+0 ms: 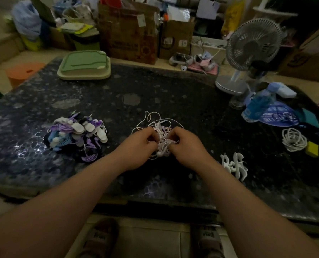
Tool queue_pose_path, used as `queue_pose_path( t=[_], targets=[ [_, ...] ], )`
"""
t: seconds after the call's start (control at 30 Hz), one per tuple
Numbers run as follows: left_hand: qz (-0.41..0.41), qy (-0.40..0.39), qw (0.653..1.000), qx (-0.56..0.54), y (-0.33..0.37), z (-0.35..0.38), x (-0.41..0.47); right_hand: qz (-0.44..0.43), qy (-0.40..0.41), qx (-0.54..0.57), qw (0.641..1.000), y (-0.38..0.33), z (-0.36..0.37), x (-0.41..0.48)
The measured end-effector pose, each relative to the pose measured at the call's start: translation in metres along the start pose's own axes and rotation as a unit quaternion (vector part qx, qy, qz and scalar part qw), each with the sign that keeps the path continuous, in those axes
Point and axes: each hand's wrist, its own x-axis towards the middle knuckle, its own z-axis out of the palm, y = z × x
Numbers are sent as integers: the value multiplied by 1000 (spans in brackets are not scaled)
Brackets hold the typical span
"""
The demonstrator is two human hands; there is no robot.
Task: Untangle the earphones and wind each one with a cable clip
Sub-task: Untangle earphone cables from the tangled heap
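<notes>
View: head camera, looking down over both forearms onto a dark speckled desk.
Left hand: fingers curled, pinching strands on the left side of the tangle.
Right hand: fingers curled, pinching strands on the right side; the two hands nearly meet over the knot.
Tangled earphones: a knot of pale white-pink cords at the middle of the desk, held between the hands. Loose loops fan out on the far side and an earbud hangs on the near side.
Finished pile: purple, blue and dark earphones bundled with white clips, on the desk well to the left of the hands; judged to be sets already wound.
Spare cable clips: a few white clips just right of the right forearm, unused.
Other items: coiled white cable at far right; table fan and blue bottle at back right; green tray at back left.
Progress: judged well under way, given the sizeable pile; the knot in hand is unresolved, with no single earphone drawn free.
Remaining: separate each cord in the knot, wind it, and fasten it with a clip.
</notes>
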Motion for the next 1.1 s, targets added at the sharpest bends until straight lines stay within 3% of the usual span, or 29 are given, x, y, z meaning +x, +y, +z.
queue_pose_path(
  t=[0.13,0.3,0.47,0.53,0.6,0.73,0.9,1.1],
  targets=[
    [-11,-12,999,48,-6,-5,0,24,31,64,997,6,-10,-8],
    [49,-17,998,47,7,3,-6,8,77,110,991,1,-20,-9],
    [80,96,991,52,19,10,-5,-23,37,131,990,-14,-28,-17],
    [71,108,992,-18,27,3,-3,-25,10,167,986,-20,-34,-20],
    [24,90,979,-182,35,-8,-3,-1,2,241,970,-24,-41,-21],
    [-19,46,902,-429,51,-21,-8,19,-1,298,954,-27,-46,-25],
    [-20,-15,828,-560,55,-19,-11,39,-107,412,904,-38,-45,-36],
    [-63,-81,791,-603,55,-16,-16,60,-62,382,920,-29,-44,-40]
  ],
)
